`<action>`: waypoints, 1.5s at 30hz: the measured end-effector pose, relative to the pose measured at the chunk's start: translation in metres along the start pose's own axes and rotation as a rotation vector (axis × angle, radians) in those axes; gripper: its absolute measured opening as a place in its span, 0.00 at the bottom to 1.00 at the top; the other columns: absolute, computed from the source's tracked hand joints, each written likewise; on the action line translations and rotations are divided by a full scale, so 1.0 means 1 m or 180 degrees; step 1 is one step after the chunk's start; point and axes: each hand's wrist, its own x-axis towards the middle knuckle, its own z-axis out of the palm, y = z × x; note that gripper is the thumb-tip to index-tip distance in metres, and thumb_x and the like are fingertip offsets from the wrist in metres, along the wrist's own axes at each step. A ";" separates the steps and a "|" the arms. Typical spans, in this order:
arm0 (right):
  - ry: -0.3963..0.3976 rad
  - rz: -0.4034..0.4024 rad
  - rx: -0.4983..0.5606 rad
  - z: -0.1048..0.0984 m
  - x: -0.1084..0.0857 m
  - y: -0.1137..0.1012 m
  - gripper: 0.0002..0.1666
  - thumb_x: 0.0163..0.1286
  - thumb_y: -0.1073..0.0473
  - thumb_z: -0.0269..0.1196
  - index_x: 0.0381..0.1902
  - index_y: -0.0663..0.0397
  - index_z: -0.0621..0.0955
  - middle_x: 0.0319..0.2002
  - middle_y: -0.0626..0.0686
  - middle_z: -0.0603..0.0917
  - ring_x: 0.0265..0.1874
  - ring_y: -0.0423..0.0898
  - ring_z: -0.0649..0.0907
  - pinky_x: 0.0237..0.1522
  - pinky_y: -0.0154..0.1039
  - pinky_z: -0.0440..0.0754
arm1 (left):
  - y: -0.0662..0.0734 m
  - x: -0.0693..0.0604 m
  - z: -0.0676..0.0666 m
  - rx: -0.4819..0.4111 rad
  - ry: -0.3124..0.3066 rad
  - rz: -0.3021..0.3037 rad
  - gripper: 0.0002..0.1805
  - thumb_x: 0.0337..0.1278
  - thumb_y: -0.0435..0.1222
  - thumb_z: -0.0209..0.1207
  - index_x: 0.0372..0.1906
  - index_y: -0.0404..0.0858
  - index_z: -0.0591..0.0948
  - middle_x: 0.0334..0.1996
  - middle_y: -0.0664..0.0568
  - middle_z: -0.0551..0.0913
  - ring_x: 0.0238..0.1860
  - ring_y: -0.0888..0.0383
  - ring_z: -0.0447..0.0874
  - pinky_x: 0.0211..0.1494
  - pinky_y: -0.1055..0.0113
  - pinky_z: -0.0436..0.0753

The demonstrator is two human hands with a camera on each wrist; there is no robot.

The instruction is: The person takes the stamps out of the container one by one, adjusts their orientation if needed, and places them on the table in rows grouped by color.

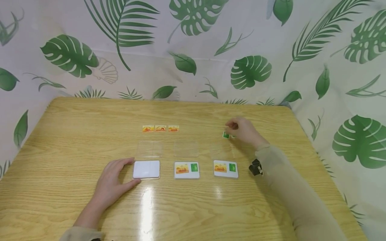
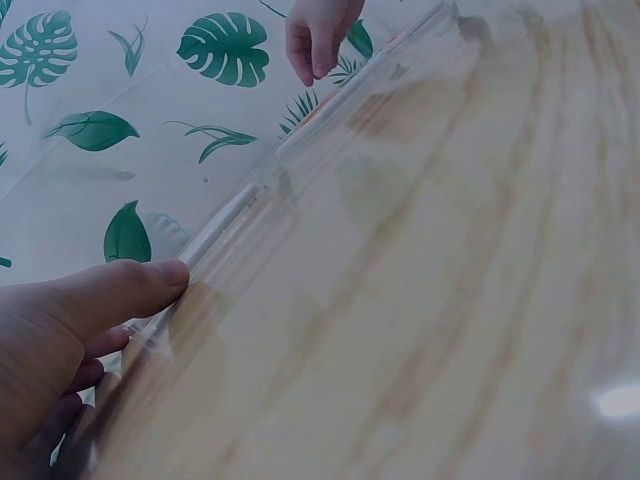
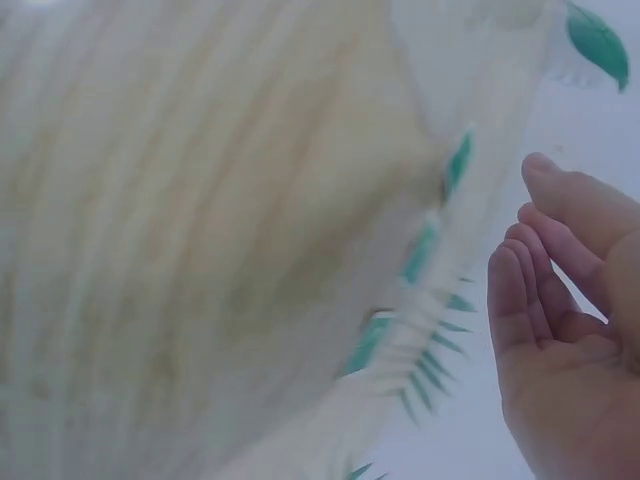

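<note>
My left hand (image 1: 111, 182) holds a blank white card (image 1: 146, 169), index finger at its far left corner and thumb at its near edge. In the left wrist view the thumb presses the card's thin edge (image 2: 222, 222). Over the small green stamp-like pieces (image 1: 226, 135) hovers my right hand (image 1: 242, 130), thumb and fingers bent towards each other. The right wrist view shows nothing between them, and three green pieces (image 3: 368, 343) lie in a row beside the hand. Two more white cards, a middle one (image 1: 187, 174) and a right one (image 1: 225, 174), each bear an orange picture and a green one.
Three small orange-yellow picture pieces (image 1: 161, 128) lie in a row farther back. Clear, thin plastic rectangles (image 1: 149, 149) rest behind the cards. Black clips (image 1: 255, 168) sit beside the right forearm. A leaf-patterned cloth (image 1: 199, 77) hangs behind the wooden table (image 1: 90, 120).
</note>
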 end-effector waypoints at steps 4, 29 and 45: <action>0.0107 -0.0131 -0.0047 -0.002 -0.001 -0.013 0.18 0.64 0.61 0.66 0.49 0.66 0.80 0.41 0.59 0.79 0.41 0.52 0.77 0.45 0.46 0.78 | 0.000 0.000 0.000 -0.0003 0.0004 -0.0003 0.36 0.43 0.46 0.73 0.58 0.38 0.75 0.54 0.47 0.78 0.57 0.47 0.69 0.61 0.47 0.67; -0.0679 -0.0949 0.0133 0.086 -0.057 -0.119 0.16 0.59 0.57 0.70 0.44 0.56 0.82 0.40 0.47 0.78 0.37 0.42 0.76 0.40 0.32 0.78 | -0.001 0.000 0.001 -0.0012 -0.0014 -0.0043 0.36 0.43 0.46 0.73 0.59 0.39 0.74 0.54 0.47 0.78 0.58 0.47 0.69 0.61 0.47 0.66; -0.0674 -0.1191 -0.0201 0.096 -0.058 -0.127 0.12 0.61 0.59 0.69 0.42 0.56 0.83 0.38 0.47 0.78 0.35 0.41 0.76 0.38 0.32 0.78 | 0.001 0.000 0.000 -0.0023 -0.0022 -0.0061 0.36 0.43 0.46 0.73 0.59 0.39 0.75 0.54 0.48 0.78 0.58 0.47 0.69 0.62 0.47 0.66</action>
